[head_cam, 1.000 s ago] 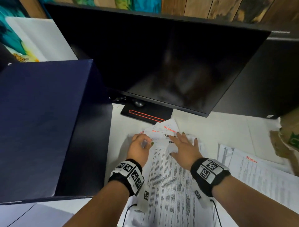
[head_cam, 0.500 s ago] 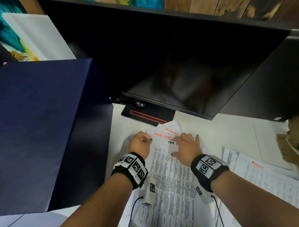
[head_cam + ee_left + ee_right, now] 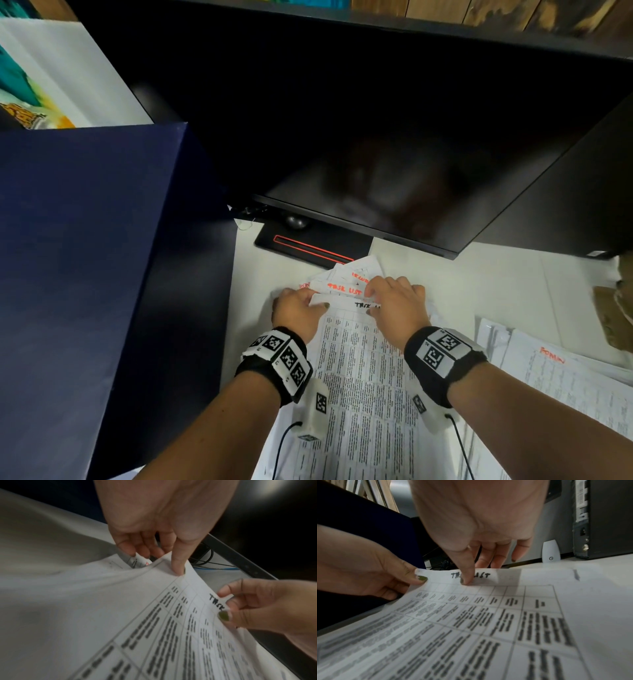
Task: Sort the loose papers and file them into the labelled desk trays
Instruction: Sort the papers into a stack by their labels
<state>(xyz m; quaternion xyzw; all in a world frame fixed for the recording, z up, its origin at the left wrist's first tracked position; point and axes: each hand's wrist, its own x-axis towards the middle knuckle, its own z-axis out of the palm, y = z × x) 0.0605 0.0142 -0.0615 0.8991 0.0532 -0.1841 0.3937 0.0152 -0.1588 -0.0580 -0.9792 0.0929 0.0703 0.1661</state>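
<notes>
A printed table sheet (image 3: 356, 359) headed "TASK LIST" in black lies on top of a fanned pile on the white desk. My left hand (image 3: 317, 301) pinches its top left corner, thumb on top (image 3: 178, 568) and fingers underneath. My right hand (image 3: 371, 301) pinches the same top edge near the heading, thumb (image 3: 465, 580) on the face and fingers behind. That edge is curled up off the pile. Below it show more sheets with orange handwriting (image 3: 342, 286). No labelled tray is in view.
A dark monitor (image 3: 376, 137) hangs close over the papers, its stand base (image 3: 308, 245) just behind them. A dark blue box (image 3: 85, 274) walls the left. Another paper stack (image 3: 548, 394) lies right, with a brown bag (image 3: 613, 308) beyond. A computer tower (image 3: 607, 520) stands behind.
My right hand went from lying flat on the pile to pinching the top sheet's upper edge. The left hand kept its corner, and the edge has lifted.
</notes>
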